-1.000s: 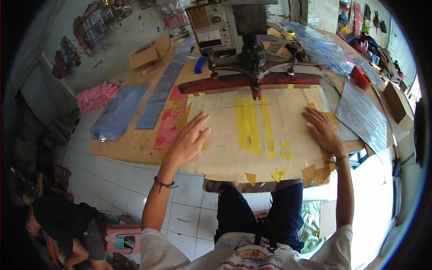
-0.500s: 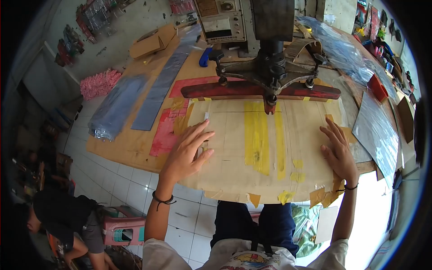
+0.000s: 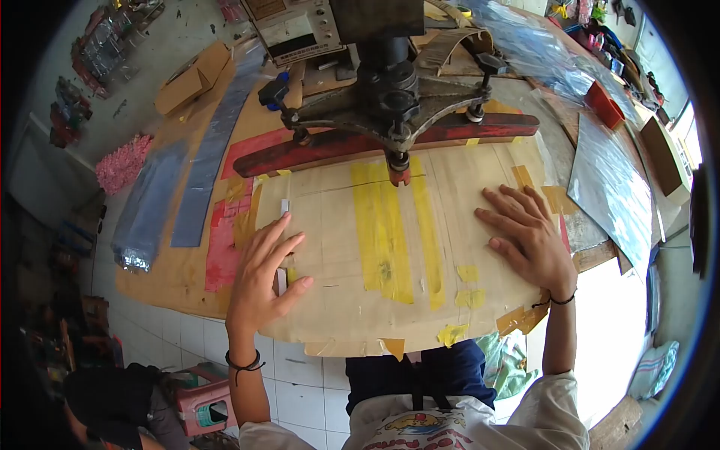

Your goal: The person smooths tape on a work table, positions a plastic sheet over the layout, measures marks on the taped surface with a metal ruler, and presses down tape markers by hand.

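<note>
A tan sheet (image 3: 330, 247) with pencil lines and yellow tape strips (image 3: 382, 247) lies under the machine's red press bar (image 3: 322, 150). My left hand (image 3: 262, 274) rests at the sheet's left edge, fingers apart, beside a small white strip (image 3: 282, 281) that it partly hides. Another short pale piece (image 3: 285, 205) sits just beyond its fingertips. On the right part of the sheet, my right hand (image 3: 529, 236) lies palm down with fingers spread. Neither hand grips anything. Brown tape pieces (image 3: 521, 319) stick to the sheet's lower right edge.
Clear blue-tinted plastic sheets (image 3: 154, 206) lie on the left of the table, near a cardboard box (image 3: 193, 79). At right are a red container (image 3: 604, 105) and more plastic film (image 3: 611, 187). A person in black (image 3: 112, 394) is low at the left, near a pink stool (image 3: 202, 401).
The view has turned, so the table and press appear farther left. My right hand has come inward from the sheet's right edge and lies flatter. My left hand stays at the left edge.
</note>
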Demonstrator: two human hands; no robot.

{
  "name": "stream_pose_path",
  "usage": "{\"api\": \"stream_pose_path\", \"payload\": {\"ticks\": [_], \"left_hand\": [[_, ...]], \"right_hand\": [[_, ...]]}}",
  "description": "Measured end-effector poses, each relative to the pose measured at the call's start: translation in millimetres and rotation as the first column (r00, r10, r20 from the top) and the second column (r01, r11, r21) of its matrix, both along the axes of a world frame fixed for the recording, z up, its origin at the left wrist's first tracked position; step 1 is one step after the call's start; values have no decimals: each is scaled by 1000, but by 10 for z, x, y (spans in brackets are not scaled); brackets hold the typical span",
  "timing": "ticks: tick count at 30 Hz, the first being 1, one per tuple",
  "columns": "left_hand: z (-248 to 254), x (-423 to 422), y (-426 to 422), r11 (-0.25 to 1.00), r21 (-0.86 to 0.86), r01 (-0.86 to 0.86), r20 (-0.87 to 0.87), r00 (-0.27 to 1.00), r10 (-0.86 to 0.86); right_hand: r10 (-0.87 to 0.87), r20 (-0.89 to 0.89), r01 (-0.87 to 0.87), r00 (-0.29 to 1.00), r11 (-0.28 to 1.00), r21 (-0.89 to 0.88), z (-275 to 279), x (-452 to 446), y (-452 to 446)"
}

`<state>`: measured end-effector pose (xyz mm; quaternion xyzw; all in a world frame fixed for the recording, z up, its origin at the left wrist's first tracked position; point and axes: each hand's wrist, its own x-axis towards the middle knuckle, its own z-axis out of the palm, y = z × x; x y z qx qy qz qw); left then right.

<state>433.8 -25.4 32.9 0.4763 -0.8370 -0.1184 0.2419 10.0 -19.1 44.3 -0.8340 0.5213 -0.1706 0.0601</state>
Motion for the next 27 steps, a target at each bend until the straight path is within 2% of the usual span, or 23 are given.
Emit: {"api": "stream_pose_path", "payload": {"ticks": [17, 18, 22, 27], "left_hand": [[-5, -37, 67, 998, -57, -20, 13, 1000, 21], [-3, -25, 71, 998, -56, -19, 19, 1000, 20], [-64, 32, 57, 998, -62, -8, 27, 1000, 9], [-49, 60, 83, 999, -50, -7, 22, 1000, 9]], "right_hand": [[20, -28, -20, 999, 1000, -14, -3, -3, 50], [15, -21, -17, 1000, 998, -61, 6, 15, 62], [-49, 155, 68, 987, 991, -118, -19, 30, 113], [-102, 192, 129, 976, 983, -129, -49, 41, 110]]}}
